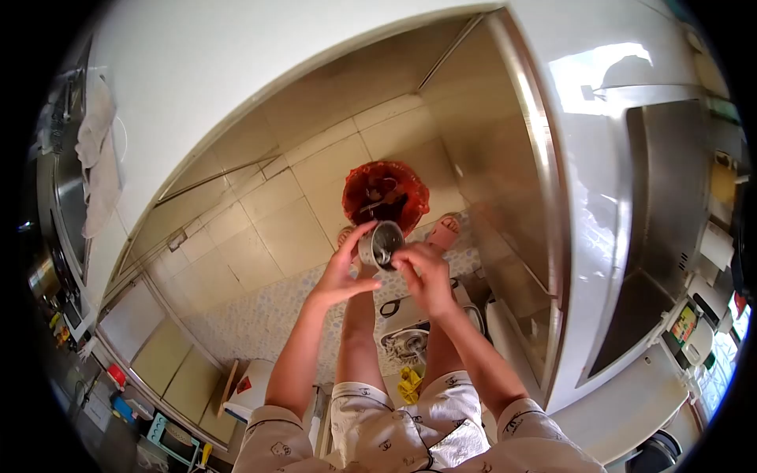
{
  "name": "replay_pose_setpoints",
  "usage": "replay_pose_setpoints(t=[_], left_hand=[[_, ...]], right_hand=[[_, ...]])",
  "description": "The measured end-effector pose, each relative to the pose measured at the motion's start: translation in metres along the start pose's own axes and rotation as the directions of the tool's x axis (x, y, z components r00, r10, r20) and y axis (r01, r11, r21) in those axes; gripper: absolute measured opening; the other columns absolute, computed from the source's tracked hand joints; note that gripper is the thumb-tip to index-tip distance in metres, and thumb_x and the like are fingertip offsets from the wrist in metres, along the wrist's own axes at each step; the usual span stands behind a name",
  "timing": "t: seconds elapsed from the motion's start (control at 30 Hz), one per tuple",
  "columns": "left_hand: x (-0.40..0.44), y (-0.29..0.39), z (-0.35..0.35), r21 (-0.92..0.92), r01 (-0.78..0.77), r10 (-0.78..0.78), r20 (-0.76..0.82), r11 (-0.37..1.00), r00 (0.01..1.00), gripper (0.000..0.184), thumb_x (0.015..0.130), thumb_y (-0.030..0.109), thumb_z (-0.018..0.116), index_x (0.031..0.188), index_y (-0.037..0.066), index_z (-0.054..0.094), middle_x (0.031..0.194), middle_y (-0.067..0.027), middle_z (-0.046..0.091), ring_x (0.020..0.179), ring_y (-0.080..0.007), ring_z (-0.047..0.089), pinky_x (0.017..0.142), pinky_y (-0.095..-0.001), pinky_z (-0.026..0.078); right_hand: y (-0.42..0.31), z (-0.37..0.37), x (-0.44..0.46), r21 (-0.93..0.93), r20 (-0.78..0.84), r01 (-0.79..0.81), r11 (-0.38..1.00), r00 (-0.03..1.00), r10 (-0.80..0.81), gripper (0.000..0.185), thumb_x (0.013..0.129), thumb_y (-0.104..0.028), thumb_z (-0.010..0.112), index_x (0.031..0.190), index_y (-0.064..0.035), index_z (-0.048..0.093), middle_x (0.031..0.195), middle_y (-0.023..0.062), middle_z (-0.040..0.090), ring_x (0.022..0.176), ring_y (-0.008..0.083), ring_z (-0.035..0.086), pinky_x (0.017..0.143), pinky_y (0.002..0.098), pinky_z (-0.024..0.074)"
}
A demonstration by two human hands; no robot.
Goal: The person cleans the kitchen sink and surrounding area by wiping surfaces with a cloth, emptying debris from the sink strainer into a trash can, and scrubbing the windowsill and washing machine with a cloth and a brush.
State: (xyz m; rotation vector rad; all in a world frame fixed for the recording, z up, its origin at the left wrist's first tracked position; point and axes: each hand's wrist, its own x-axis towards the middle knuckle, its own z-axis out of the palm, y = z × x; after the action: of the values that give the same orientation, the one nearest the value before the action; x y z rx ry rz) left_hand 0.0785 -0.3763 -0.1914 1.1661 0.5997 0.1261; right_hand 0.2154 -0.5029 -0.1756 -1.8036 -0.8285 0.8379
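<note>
While the metal cup (pixel 378 241) sits between the two hands, its mouth faces up and leans toward the right-hand side, its outer wall against the left hand (pixel 341 272). That hand curves loosely, fingers along the cup, thumb standing clear. The right hand (pixel 428 276) bunches its fingertips at the near rim; whether they pinch it or dip inside, I cannot tell. The red-lined bin (pixel 415 206) stands lower, ahead of both hands.
</note>
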Motion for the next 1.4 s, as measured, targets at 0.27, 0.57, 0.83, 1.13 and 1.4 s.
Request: replay_pose_setpoints(t=[0.27,0.57,0.83,1.13,1.4], left_hand=[[0.031,-0.078,-0.043,0.16,0.119,-0.11,-0.069,0.98,0.992,0.065,0.063,0.002,0.076,0.118,0.005,0.042,0.112,-0.0074,0.052,0.106,-0.0175,0.051,0.091,-0.0308,0.042],[0.038,-0.122,-0.036,0.489,0.046,0.004,-0.101,0.871,0.995,0.067,0.055,0.013,0.077,0.114,0.009,0.047,0.103,-0.0132,0.057,0.097,-0.0293,0.055,0.085,-0.0377,0.043],[0.024,-0.138,-0.037,0.539,0.117,-0.014,-0.192,0.834,0.981,0.07,0.057,0.008,0.077,0.116,0.006,0.039,0.103,-0.0119,0.058,0.096,-0.0243,0.059,0.081,-0.0324,0.048],[0.022,-0.138,-0.037,0.579,0.142,-0.053,-0.167,0.803,0.985,0.071,0.057,0.008,0.077,0.117,0.008,0.039,0.105,-0.0118,0.058,0.097,-0.0252,0.059,0.082,-0.0334,0.048],[0.019,-0.13,-0.026,0.471,0.125,-0.054,-0.162,0.873,0.985,0.069,0.057,0.013,0.078,0.116,0.006,0.043,0.1,-0.0141,0.057,0.095,-0.0269,0.058,0.081,-0.034,0.047]], right_hand=[[0.09,0.063,0.009,0.282,0.074,-0.302,0.911,0.953,0.293,0.008,0.083,-0.006,0.059,0.089,0.0003,0.059,0.083,0.0057,0.058,0.073,0.0111,0.055,0.063,0.025,0.0449],[0.119,0.075,0.016,0.383,0.351,-0.647,0.659,0.762,0.544,0.022,0.088,-0.025,0.058,0.088,-0.0033,0.061,0.076,-0.0026,0.056,0.07,0.0053,0.047,0.063,0.0199,0.0388],[0.153,0.07,0.024,0.386,0.267,-0.684,0.619,0.725,0.635,0.026,0.089,-0.027,0.055,0.08,-0.0025,0.06,0.071,-0.0037,0.051,0.068,0.0049,0.045,0.062,0.0228,0.0387],[0.16,0.084,0.024,0.194,0.564,-0.81,0.553,0.553,0.613,0.023,0.088,-0.026,0.056,0.08,-0.0054,0.064,0.07,-0.0037,0.054,0.062,0.004,0.045,0.054,0.0188,0.0351],[0.175,0.086,0.024,0.618,0.349,-0.769,0.163,0.455,0.819,0.023,0.091,-0.028,0.052,0.081,-0.0088,0.061,0.069,-0.0022,0.052,0.06,0.0075,0.044,0.052,0.0214,0.037]])
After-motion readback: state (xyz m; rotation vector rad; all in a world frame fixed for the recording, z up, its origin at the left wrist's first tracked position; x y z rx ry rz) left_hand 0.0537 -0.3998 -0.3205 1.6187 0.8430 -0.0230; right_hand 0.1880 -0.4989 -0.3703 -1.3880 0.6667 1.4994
